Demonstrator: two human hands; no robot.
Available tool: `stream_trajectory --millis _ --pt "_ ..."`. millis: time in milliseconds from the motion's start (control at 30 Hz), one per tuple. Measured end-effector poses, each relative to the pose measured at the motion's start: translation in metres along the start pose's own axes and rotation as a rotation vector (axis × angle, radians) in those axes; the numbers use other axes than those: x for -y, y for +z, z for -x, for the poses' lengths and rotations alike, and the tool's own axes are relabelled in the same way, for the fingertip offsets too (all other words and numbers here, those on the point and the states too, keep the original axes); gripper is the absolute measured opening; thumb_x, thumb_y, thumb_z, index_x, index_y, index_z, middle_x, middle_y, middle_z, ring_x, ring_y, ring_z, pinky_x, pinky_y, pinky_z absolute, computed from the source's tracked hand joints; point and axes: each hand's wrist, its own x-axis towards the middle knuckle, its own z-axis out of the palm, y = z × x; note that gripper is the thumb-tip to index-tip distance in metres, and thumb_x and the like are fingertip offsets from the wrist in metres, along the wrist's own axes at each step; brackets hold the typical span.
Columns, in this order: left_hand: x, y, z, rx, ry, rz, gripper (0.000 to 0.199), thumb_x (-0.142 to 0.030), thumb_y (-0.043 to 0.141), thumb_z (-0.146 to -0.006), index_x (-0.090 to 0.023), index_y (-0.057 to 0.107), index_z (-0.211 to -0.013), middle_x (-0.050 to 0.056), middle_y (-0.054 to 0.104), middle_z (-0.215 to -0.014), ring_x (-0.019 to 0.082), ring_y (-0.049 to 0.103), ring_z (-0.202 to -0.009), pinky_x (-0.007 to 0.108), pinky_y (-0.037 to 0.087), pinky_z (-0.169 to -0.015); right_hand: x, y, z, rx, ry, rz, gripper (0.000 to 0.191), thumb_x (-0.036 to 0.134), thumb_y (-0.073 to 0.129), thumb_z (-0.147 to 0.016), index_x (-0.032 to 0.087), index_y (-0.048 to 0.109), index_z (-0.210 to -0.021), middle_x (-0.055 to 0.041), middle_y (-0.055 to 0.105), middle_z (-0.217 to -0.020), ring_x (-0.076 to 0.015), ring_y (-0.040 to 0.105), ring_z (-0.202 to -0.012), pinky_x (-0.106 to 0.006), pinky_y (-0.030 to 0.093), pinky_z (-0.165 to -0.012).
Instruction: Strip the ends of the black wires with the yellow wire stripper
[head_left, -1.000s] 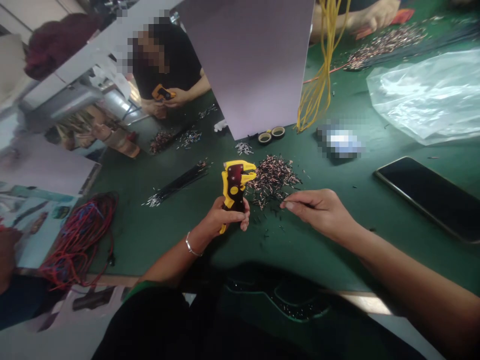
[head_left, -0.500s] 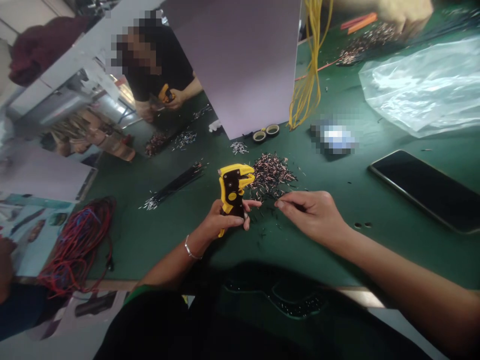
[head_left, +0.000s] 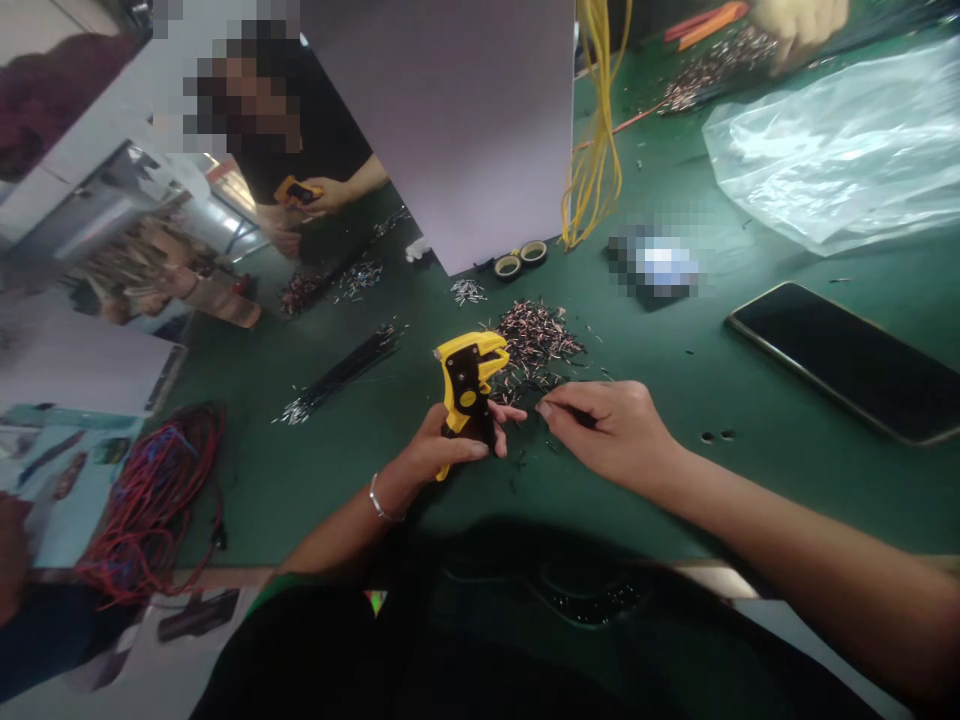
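Over the table (head_left: 277, 500), our left hand (head_left: 442, 440) grips the yellow tool (head_left: 466, 375), likely hard, best held by its handle. Our right hand (head_left: 611, 425) pinches; we can't tell what.

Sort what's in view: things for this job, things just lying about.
Likely part of the job:
Yellow-and-black pistol-shaped hand tool, in the left hand
Heap of short black and copper-coloured wire pieces, near the right hand
Bundle of black wires with pale ends

Likely just lying about:
Flat black rectangular phone
Clear crinkled plastic sheet
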Motion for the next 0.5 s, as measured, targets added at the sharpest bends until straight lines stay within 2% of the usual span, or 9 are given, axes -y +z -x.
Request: stream_trajectory --millis 200,333,500 --pt "-0.0014 0.0024 -0.0005 0.001 0.010 -0.001 0.037 -0.028 0.077 -0.075 -0.014 0.066 -0.108 0.011 0.072 -0.087 0.026 0.068 -0.086 0.046 0.047 -0.092 -0.0005 0.0027 0.0020 0.009 -0.014 -0.004 0.030 0.019 0.049 -0.086 0.018 0.067 -0.062 -0.0012 0.062 -0.056 -0.0094 0.050 -0.048 -0.024 0.038 -0.050" --pt "-0.0007 0.0035 0.0000 -0.035 -0.007 0.028 0.036 -0.023 0.079 -0.073 -0.014 0.066 -0.106 0.014 0.072 -0.102 0.023 0.068 -0.081 0.041 0.051 -0.081 -0.0005 0.0048 0.0034 0.025 -0.011 -0.024 0.030 0.019 0.049 -0.087 0.018 0.068 -0.064 -0.0016 0.063 -0.057 -0.0100 0.051 -0.049 -0.025 0.040 -0.051" --pt "0.0022 0.0030 0.0016 -0.082 -0.048 0.047 0.035 -0.020 0.080 -0.072 -0.013 0.066 -0.103 0.010 0.071 -0.091 0.022 0.067 -0.078 0.037 0.052 -0.078 -0.0016 0.0049 0.0032 0.077 0.014 -0.049 0.027 0.020 0.051 -0.086 0.019 0.069 -0.067 -0.0013 0.062 -0.057 -0.0109 0.053 -0.052 -0.026 0.042 -0.053"
